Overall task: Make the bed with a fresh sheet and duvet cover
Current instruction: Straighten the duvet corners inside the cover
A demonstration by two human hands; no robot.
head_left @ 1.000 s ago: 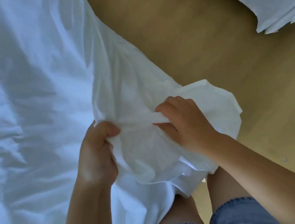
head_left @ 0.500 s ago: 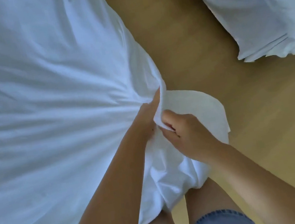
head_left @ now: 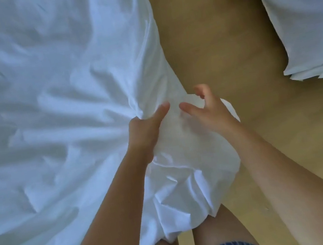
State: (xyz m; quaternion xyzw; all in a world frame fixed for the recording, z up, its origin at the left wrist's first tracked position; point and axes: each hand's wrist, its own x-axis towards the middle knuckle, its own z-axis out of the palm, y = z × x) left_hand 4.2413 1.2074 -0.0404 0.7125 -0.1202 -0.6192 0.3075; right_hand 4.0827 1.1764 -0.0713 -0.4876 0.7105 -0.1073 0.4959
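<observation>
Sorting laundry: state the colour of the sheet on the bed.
Plain white sheet, seen in the head view.

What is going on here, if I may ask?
A person is making the bed. Their left hand grips a bunch of the white sheet at the bed's edge, creases fanning from the grip. The right hand is open beside it, holding nothing. More white bedding lies on the wooden floor.
</observation>
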